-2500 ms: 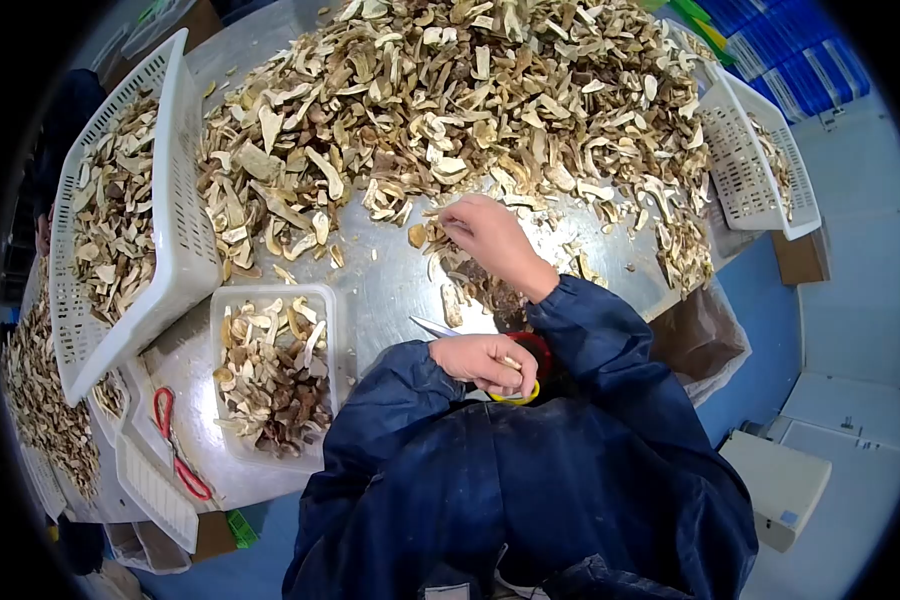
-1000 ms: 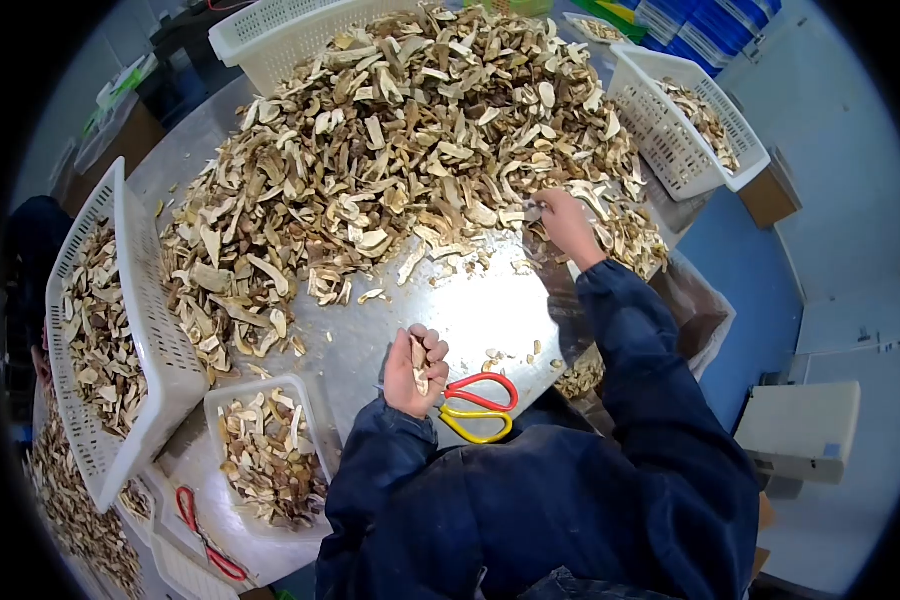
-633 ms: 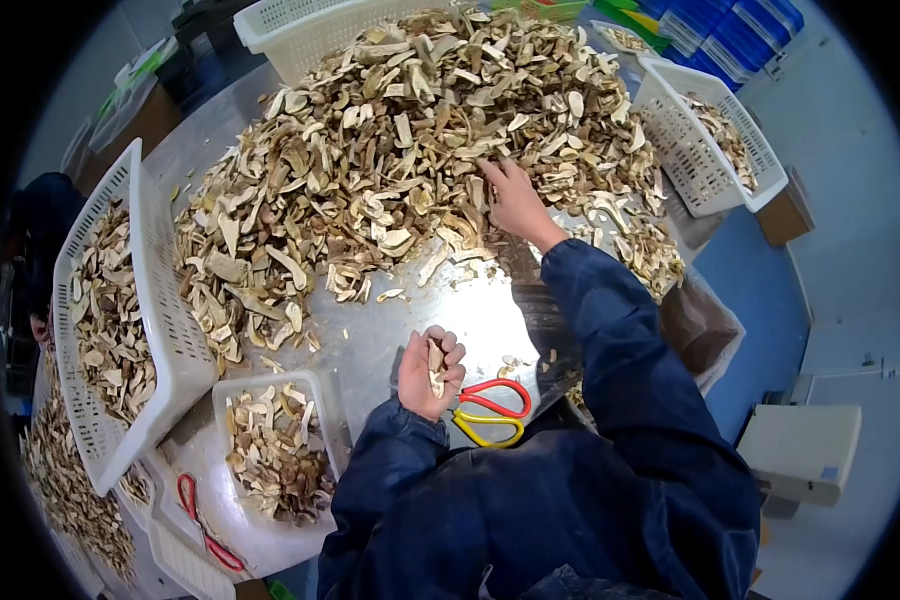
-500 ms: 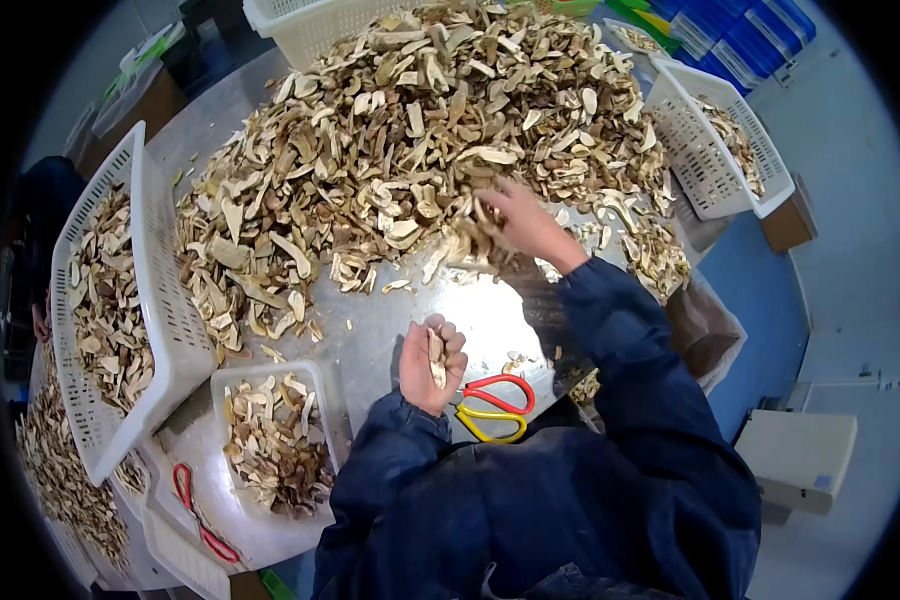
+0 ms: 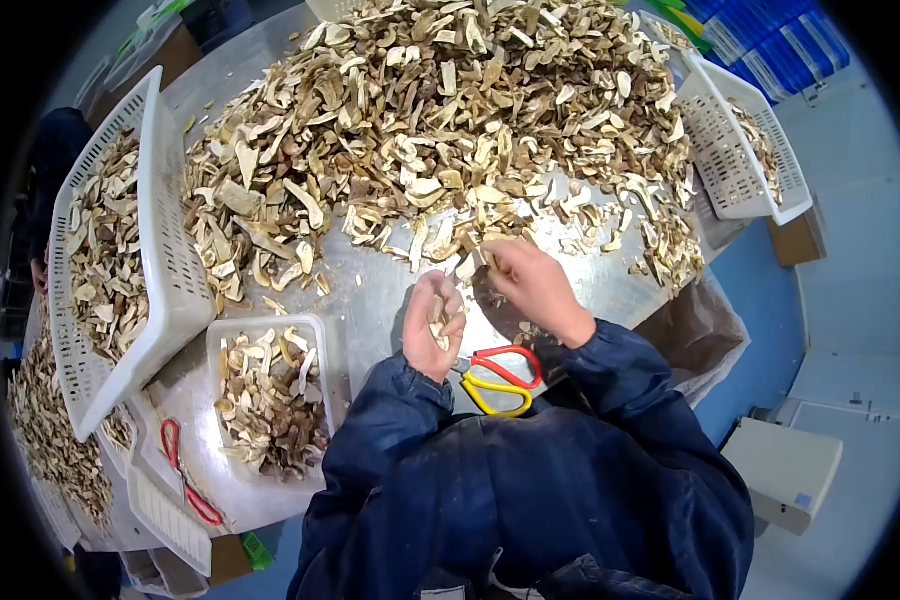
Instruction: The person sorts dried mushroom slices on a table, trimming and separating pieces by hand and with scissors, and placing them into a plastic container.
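My left hand (image 5: pixel 433 325) is curled with its palm up around a pale mushroom slice (image 5: pixel 437 328). Close beside it, my right hand (image 5: pixel 540 287) pinches another mushroom slice (image 5: pixel 470 265) near the left fingertips. Just beyond both hands rises a large heap of dried-looking mushroom slices (image 5: pixel 400 130), cream and brown. Scissors with one red and one yellow handle (image 5: pixel 500 380) lie on the metal table (image 5: pixel 370 340), close to my body, their blades partly hidden by my left hand and sleeve.
A clear tub (image 5: pixel 328 400) of slices stands left of my arm, with red-handled scissors (image 5: pixel 185 475) beyond it. White baskets (image 5: pixel 175 250) holding slices stand left and right (image 5: pixel 715 150). A lined box (image 5: pixel 705 325) sits below the right edge. Part of another person (image 5: pixel 55 170) shows far left.
My right hand has drawn back from the heap toward my left hand, bringing a mushroom slice. The left hand has risen slightly and still holds its slice. The view has shifted a little.
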The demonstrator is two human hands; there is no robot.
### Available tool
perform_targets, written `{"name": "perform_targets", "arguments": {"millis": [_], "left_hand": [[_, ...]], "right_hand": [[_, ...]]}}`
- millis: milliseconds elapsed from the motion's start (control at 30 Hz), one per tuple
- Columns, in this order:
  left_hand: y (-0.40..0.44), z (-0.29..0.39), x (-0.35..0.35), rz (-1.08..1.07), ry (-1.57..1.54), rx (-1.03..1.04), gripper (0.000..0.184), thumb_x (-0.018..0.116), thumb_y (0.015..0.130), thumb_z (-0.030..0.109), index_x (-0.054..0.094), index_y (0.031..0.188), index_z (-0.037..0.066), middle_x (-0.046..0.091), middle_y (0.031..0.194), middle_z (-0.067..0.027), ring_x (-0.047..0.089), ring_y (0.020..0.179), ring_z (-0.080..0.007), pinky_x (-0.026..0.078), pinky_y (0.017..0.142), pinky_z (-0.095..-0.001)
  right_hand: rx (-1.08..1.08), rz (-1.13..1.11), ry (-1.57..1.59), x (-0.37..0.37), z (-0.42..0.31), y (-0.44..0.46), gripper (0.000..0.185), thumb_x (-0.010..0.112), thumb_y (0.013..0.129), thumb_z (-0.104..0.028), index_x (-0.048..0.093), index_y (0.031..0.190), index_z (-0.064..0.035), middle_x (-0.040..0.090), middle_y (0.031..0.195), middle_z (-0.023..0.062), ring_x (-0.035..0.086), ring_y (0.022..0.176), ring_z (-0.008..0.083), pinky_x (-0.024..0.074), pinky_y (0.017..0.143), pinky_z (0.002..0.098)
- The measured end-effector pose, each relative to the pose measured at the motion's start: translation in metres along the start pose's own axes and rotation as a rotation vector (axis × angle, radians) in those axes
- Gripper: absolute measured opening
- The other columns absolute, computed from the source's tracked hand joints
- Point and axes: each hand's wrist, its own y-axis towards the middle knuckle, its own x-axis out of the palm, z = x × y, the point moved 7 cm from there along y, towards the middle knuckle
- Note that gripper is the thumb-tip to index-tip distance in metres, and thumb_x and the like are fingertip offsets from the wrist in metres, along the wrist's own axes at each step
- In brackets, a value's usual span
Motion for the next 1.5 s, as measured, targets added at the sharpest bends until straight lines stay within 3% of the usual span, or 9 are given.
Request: {"name": "perform_targets", "arguments": {"millis": [67, 233, 400, 467, 533, 767, 1067, 1267, 1500], "left_hand": [[0.000, 0.003, 0.001, -0.025, 0.158, 0.050, 0.021, 0.050, 0.094, 0.018, 0.048, 0.112, 0.008, 0.047, 0.085, -0.0001, 0.043, 0.069, -0.0071, 0.032, 0.045, -0.0164], [-0.007, 0.012, 0.010, 0.125, 0.835, 0.219, 0.035, 0.056, 0.090, 0.010, 0.044, 0.123, 0.007, 0.048, 0.088, 0.0031, 0.040, 0.065, -0.0021, 0.029, 0.047, -0.0149], [-0.007, 0.011, 0.012, 0.181, 0.622, 0.234, 0.026, 0.055, 0.091, 0.014, 0.049, 0.115, 0.005, 0.053, 0.084, 0.0012, 0.040, 0.058, -0.0029, 0.030, 0.047, -0.0163], [-0.009, 0.017, 0.009, 0.155, 0.558, 0.194, 0.023, 0.053, 0.092, 0.014, 0.051, 0.113, 0.005, 0.053, 0.081, 0.0005, 0.040, 0.057, -0.0030, 0.029, 0.046, -0.0168], [-0.007, 0.017, 0.006, 0.097, 0.510, 0.186, 0.020, 0.052, 0.092, 0.013, 0.052, 0.110, 0.005, 0.054, 0.081, -0.0015, 0.041, 0.058, -0.0027, 0.027, 0.044, -0.0167], [-0.008, -0.008, 0.004, 0.033, 0.555, -0.044, 0.020, 0.060, 0.088, 0.013, 0.055, 0.107, 0.008, 0.052, 0.077, 0.0034, 0.043, 0.061, -0.0015, 0.031, 0.047, -0.0136], [-0.009, -0.012, 0.004, -0.041, 0.524, -0.061, 0.022, 0.056, 0.091, 0.015, 0.054, 0.110, 0.004, 0.054, 0.083, -0.0009, 0.044, 0.066, -0.0036, 0.027, 0.046, -0.0160], [-0.010, -0.004, 0.006, 0.020, 0.344, 0.020, 0.019, 0.055, 0.091, 0.013, 0.057, 0.107, 0.003, 0.050, 0.075, -0.0009, 0.040, 0.059, -0.0036, 0.027, 0.045, -0.0165], [-0.005, -0.009, -0.001, 0.029, 0.246, -0.050, 0.023, 0.044, 0.096, 0.025, 0.052, 0.103, 0.005, 0.050, 0.085, -0.0030, 0.045, 0.072, -0.0074, 0.032, 0.045, -0.0181]], "right_hand": [[-0.052, 0.002, -0.230, 0.015, -0.011, 0.002, 0.037, 0.064, 0.075, -0.010, 0.058, 0.111, -0.0106, 0.058, 0.081, 0.0086, 0.060, 0.072, 0.0275, 0.0484, 0.060, 0.0355], [-0.125, 0.058, -0.187, 0.014, -0.026, 0.017, 0.028, 0.061, 0.075, -0.012, 0.057, 0.103, -0.0116, 0.057, 0.078, 0.0071, 0.061, 0.070, 0.0259, 0.0482, 0.056, 0.0368], [-0.192, -0.174, 0.008, 0.013, -0.066, 0.002, 0.039, 0.066, 0.075, -0.013, 0.057, 0.113, -0.0100, 0.057, 0.082, 0.0083, 0.060, 0.070, 0.0255, 0.0479, 0.059, 0.0349], [-0.085, -0.076, 0.181, 0.001, -0.047, -0.001, 0.045, 0.066, 0.074, -0.011, 0.055, 0.118, -0.0073, 0.057, 0.086, 0.0091, 0.057, 0.069, 0.0180, 0.0466, 0.060, 0.0288], [0.169, -0.172, 0.316, -0.004, -0.026, -0.006, 0.040, 0.065, 0.077, -0.010, 0.055, 0.115, -0.0053, 0.057, 0.086, 0.0036, 0.055, 0.070, 0.0115, 0.0454, 0.059, 0.0250], [0.505, -0.148, 0.911, 0.028, -0.012, -0.035, 0.015, 0.063, 0.081, -0.012, 0.058, 0.090, -0.0010, 0.055, 0.078, -0.0015, 0.049, 0.072, 0.0048, 0.0408, 0.063, 0.0197], [0.525, -0.046, 0.860, 0.025, 0.001, -0.041, 0.009, 0.057, 0.082, -0.009, 0.058, 0.085, -0.0010, 0.055, 0.072, -0.0024, 0.049, 0.065, 0.0028, 0.0403, 0.058, 0.0192], [0.593, -0.153, 1.186, 0.037, 0.003, -0.044, 0.009, 0.057, 0.086, -0.011, 0.058, 0.090, -0.0032, 0.052, 0.068, -0.0034, 0.046, 0.058, 0.0033, 0.0371, 0.053, 0.0182], [0.668, -0.160, 1.137, 0.038, 0.025, -0.055, 0.008, 0.058, 0.086, -0.012, 0.058, 0.089, -0.0039, 0.052, 0.066, -0.0038, 0.045, 0.055, 0.0036, 0.0354, 0.050, 0.0183]]}}
